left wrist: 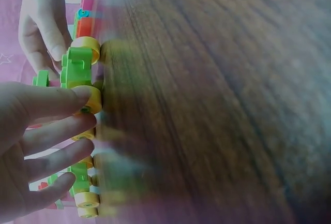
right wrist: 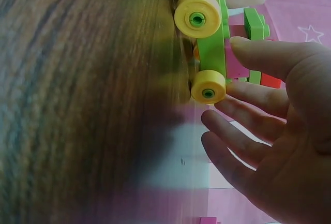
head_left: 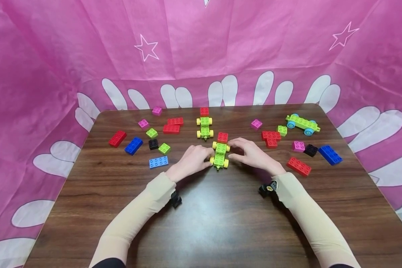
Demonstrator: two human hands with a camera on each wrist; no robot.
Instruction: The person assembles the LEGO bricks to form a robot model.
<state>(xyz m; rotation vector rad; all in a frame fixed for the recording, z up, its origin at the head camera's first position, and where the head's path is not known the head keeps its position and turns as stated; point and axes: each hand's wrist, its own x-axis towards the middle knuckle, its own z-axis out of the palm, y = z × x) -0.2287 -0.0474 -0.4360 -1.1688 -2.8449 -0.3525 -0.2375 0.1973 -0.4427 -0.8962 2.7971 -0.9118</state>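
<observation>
the head view is bright, pale glare on the tabletop point(head_left: 204, 219); both wrist views are dimmer, its grain blurred.

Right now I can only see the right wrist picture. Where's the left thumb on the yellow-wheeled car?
Observer: The left wrist view shows the left hand with its thumb at a yellow wheel; I can't tell if it presses.
Operator: Ooh! Any car with blue wheels?
Observer: Yes, the head view shows a green car with blue wheels near the table's far right corner.
Operator: And any black blocks on the right?
Observer: One black block, lying between a pink block and a dark blue block.
</observation>
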